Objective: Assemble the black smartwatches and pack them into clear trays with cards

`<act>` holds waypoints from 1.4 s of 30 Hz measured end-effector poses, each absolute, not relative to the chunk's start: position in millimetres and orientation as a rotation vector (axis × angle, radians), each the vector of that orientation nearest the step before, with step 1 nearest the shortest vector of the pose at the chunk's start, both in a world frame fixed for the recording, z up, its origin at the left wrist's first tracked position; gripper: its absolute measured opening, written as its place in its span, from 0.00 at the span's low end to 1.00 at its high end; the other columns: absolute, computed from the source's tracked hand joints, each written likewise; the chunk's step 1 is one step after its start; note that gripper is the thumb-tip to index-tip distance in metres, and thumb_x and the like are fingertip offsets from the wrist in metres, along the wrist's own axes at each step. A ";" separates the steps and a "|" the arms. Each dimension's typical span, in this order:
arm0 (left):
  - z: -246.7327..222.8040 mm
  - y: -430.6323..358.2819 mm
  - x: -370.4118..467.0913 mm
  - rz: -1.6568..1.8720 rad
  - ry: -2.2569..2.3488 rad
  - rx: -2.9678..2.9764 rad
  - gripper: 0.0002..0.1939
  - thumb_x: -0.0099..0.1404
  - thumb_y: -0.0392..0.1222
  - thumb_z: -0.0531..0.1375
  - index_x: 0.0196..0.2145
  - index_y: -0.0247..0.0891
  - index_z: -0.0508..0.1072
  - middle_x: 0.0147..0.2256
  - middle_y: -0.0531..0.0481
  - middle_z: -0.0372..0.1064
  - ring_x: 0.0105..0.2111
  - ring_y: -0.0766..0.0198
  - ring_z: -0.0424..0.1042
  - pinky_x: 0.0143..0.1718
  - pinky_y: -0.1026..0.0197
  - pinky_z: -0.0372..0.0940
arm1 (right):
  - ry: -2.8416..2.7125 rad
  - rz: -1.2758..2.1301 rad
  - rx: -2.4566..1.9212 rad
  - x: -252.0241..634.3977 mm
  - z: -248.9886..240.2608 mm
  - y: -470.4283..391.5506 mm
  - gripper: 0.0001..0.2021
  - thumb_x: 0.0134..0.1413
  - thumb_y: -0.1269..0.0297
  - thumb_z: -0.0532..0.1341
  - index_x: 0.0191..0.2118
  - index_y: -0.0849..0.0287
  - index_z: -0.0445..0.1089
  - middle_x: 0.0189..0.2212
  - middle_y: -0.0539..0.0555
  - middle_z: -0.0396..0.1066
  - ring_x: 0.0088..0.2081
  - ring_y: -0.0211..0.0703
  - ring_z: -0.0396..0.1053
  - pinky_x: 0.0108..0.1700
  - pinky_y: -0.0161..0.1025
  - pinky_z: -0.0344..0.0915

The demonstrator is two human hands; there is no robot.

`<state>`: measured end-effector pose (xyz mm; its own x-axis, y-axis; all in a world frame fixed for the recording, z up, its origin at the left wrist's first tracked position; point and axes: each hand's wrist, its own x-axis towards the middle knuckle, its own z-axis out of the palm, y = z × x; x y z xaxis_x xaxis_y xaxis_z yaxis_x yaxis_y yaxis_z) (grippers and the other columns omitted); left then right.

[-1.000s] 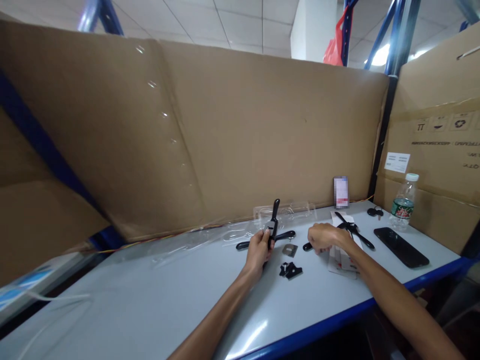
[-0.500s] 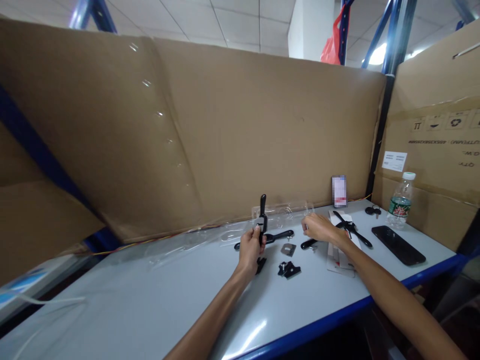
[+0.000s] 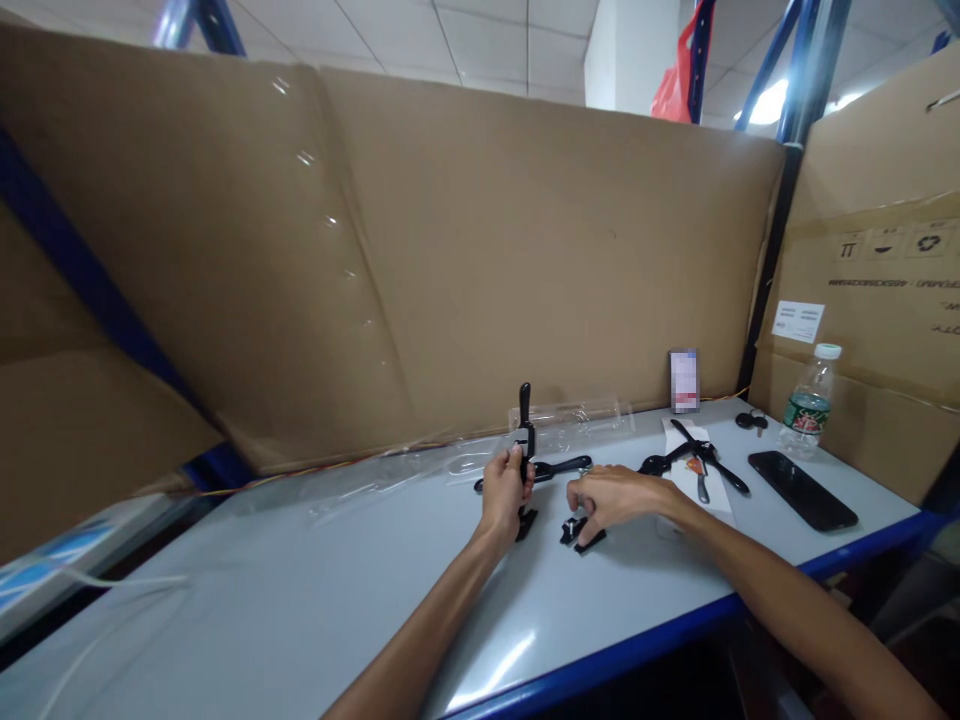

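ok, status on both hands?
Left hand grips black handle, upright. Right hand on small black bracket. Second handle lies flat behind; nothing blocking.

Small black parts (image 3: pixel 583 534) under fingers

Lighting is moderate and even, supplied from overhead. A bright ceiling lamp (image 3: pixel 761 105) at upper right is overexposed. The table (image 3: pixel 300 600) shows a white glare streak near its front edge. Soft shadows lie under both forearms. Wide-angle distortion bends the cardboard wall (image 3: pixel 375 250) and the frame edges. Slight motion blur softens the left margin; small parts at centre lack fine detail.
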<state>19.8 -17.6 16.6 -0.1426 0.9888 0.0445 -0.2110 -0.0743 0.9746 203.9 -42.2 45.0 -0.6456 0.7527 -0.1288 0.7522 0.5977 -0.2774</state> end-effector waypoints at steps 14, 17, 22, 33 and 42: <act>13.7 -19.2 21.5 1.421 1.110 1.116 0.21 0.57 0.59 0.62 0.27 0.41 0.60 0.17 0.61 0.59 0.12 0.75 0.51 0.14 0.71 0.43 | -2.688 1.092 -1.438 212.5 48.8 -35.4 0.12 0.48 0.67 0.69 0.29 0.58 0.63 0.19 0.42 0.65 0.24 0.37 0.69 0.28 0.32 0.59; 12.3 -19.9 22.7 1.368 1.114 1.150 0.22 0.56 0.61 0.61 0.27 0.41 0.59 0.17 0.61 0.59 0.12 0.75 0.50 0.14 0.70 0.42 | -2.395 1.388 -1.433 223.2 55.3 -32.9 0.09 0.52 0.69 0.64 0.34 0.57 0.61 0.18 0.41 0.66 0.19 0.36 0.68 0.24 0.31 0.60; 6.7 -22.3 27.4 1.199 1.089 1.312 0.24 0.56 0.65 0.60 0.27 0.41 0.60 0.16 0.61 0.58 0.12 0.75 0.49 0.13 0.70 0.41 | -1.990 1.233 -1.127 230.5 59.7 -19.9 0.08 0.52 0.63 0.65 0.35 0.59 0.67 0.18 0.42 0.66 0.16 0.33 0.61 0.19 0.30 0.59; 0.1 -27.3 38.3 0.993 1.042 1.404 0.30 0.51 0.72 0.61 0.29 0.41 0.61 0.14 0.61 0.58 0.11 0.74 0.48 0.12 0.69 0.39 | -1.839 0.533 -1.206 211.3 41.4 -17.5 0.08 0.48 0.71 0.68 0.31 0.58 0.66 0.19 0.43 0.64 0.23 0.35 0.64 0.26 0.31 0.55; 1.5 -34.1 40.7 0.993 1.014 1.379 0.32 0.53 0.74 0.58 0.29 0.40 0.62 0.16 0.59 0.60 0.11 0.75 0.50 0.12 0.70 0.41 | -1.743 0.784 -1.136 211.6 40.6 -14.0 0.04 0.51 0.71 0.64 0.30 0.59 0.68 0.18 0.43 0.65 0.20 0.33 0.60 0.24 0.30 0.53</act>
